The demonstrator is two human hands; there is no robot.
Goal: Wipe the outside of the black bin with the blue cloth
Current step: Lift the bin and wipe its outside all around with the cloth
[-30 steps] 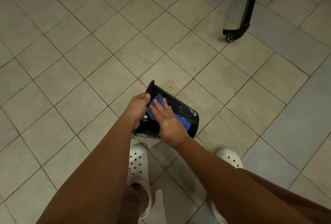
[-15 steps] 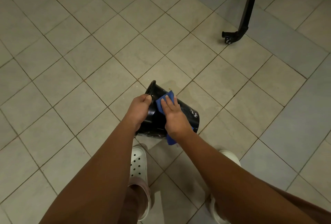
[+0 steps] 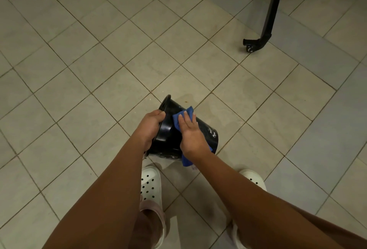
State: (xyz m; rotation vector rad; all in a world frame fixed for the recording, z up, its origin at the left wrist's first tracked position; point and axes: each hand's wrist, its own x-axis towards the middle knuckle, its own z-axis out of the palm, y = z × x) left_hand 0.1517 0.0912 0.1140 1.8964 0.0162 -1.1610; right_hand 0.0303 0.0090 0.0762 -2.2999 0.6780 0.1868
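A small black bin (image 3: 208, 133) is held on its side above the tiled floor, its open rim at the upper left and its base at the right. My left hand (image 3: 150, 124) grips the rim, fingers curled over the edge. My right hand (image 3: 190, 133) lies flat on the bin's upper side and presses the blue cloth (image 3: 183, 114) against it. The cloth shows beyond my fingertips, and a corner hangs below my wrist (image 3: 186, 161).
Beige and grey floor tiles (image 3: 99, 69) spread all around. A black furniture leg with a caster (image 3: 256, 45) stands at the upper right. My feet in white perforated clogs (image 3: 150, 183) are directly below the bin.
My right hand slid the cloth along the bin's side toward the rim. The cloth now covers a patch nearer my left hand. The bin stayed tilted in my left hand.
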